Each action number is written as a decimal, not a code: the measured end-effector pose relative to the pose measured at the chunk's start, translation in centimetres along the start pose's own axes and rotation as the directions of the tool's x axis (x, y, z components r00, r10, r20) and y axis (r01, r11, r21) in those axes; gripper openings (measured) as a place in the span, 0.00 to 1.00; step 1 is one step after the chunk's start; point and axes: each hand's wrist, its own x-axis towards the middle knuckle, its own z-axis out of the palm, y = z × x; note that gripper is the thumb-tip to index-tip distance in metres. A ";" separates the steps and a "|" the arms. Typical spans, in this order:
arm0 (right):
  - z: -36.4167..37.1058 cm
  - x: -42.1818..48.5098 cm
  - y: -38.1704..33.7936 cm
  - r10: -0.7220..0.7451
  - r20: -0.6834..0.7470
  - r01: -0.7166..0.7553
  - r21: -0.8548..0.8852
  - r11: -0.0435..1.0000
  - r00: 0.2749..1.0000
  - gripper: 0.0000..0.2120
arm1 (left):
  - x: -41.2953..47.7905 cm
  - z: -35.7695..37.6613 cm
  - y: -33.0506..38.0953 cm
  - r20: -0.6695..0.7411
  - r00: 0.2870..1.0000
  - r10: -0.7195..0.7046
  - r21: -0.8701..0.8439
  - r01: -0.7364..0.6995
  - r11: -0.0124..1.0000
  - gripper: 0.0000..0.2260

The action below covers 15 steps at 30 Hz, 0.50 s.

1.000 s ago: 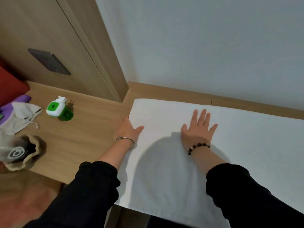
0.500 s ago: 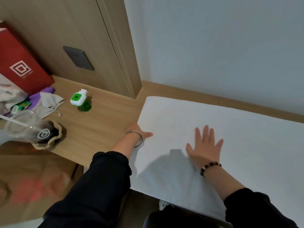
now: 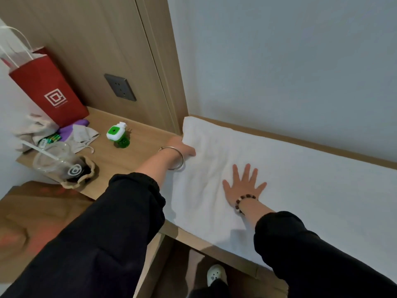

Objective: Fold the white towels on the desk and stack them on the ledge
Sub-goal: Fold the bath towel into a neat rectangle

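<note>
At the far left a red paper bag [image 3: 47, 87] with white handles stands on the desk [image 3: 133, 160], against the wood panel. In front of it lie a beige cloth [image 3: 82, 136] and something purple, partly covered. Nearer the desk's front edge a clear plastic cup [image 3: 54, 158] with a straw sits in a brown paper sleeve. A dark wall socket [image 3: 120, 87] is set in the panel above. Below it a green and white plug-in bottle [image 3: 117, 134] stands alone, well apart from the towel.

The left hand [image 3: 182, 147], with a silver bangle [image 3: 175, 159] on the wrist, grasps the left edge of the white towel [image 3: 311, 179]. The thumb lies on top, the fingers are hidden beneath the cloth, and the far left corner is raised off the desk. The towel is spread flat across the desk, from the panel corner out past the right of the view, with creases near the gripped edge.

The right hand [image 3: 245, 186], with a bead bracelet [image 3: 245, 201] on the wrist, is released: palm down, fingers spread, pressing on the towel. A wooden strip [image 3: 300, 139] runs along the white wall behind the towel. Below the desk's front edge a white shoe [image 3: 216, 275] shows.
</note>
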 end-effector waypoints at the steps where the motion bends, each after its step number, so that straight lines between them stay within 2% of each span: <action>1: -0.7 0.3 -0.3 -0.038 0.044 0.034 0.090 0.995 0.998 0.29 | -0.5 -0.4 1.2 0.011 1.000 0.015 0.015 -0.015 1.000 0.14; 3: -2.8 0.9 0.3 -0.104 0.093 0.060 0.393 0.917 0.990 0.26 | -1.7 0.0 3.8 0.067 0.997 0.044 0.061 -0.048 0.997 0.17; 4: -4.0 0.9 1.5 -0.109 0.093 0.031 0.604 0.796 0.990 0.26 | -2.6 0.9 5.1 0.109 0.992 0.058 0.074 -0.066 0.995 0.18; 5: -5.1 0.6 3.2 -0.076 0.096 -0.032 0.803 0.595 0.992 0.25 | -3.7 2.2 6.5 0.163 0.984 0.069 0.073 -0.082 0.994 0.18; 6: -6.1 0.1 5.3 -0.035 0.123 -0.102 0.926 0.363 0.992 0.25 | -4.8 3.8 8.0 0.222 0.972 0.082 0.064 -0.099 0.993 0.17; 7: -6.8 -0.6 7.7 -0.003 0.158 -0.156 0.974 0.162 0.987 0.25 | -5.9 5.6 9.4 0.268 0.959 0.095 0.043 -0.111 0.993 0.15; 8: -7.3 -1.6 10.5 0.037 0.183 -0.184 0.982 0.033 0.982 0.23 | -7.0 7.5 10.8 0.301 0.946 0.118 0.017 -0.129 0.991 0.14; 9: -7.7 -2.5 13.3 0.091 0.200 -0.197 0.980 -0.034 0.976 0.22 | -7.9 9.4 12.3 0.322 0.935 0.147 -0.010 -0.151 0.988 0.12; 11: -8.6 -4.4 18.7 0.252 0.180 -0.169 0.983 -0.065 0.951 0.17 | -9.8 13.2 15.0 0.334 0.920 0.206 -0.068 -0.195 0.978 0.11; 12: -9.2 -5.3 21.1 0.352 0.146 -0.146 0.989 -0.029 0.924 0.16 | -10.8 15.0 16.2 0.332 0.916 0.227 -0.105 -0.203 0.973 0.10; 13: -9.7 -6.2 23.5 0.448 0.097 -0.149 0.986 0.081 0.889 0.15 | -11.6 16.8 17.2 0.336 0.913 0.232 -0.150 -0.191 0.970 0.08; 15: -10.2 -8.1 27.9 0.589 0.009 -0.275 0.891 0.363 0.808 0.15 | -13.1 20.7 18.7 0.359 0.908 0.216 -0.228 -0.139 0.964 0.06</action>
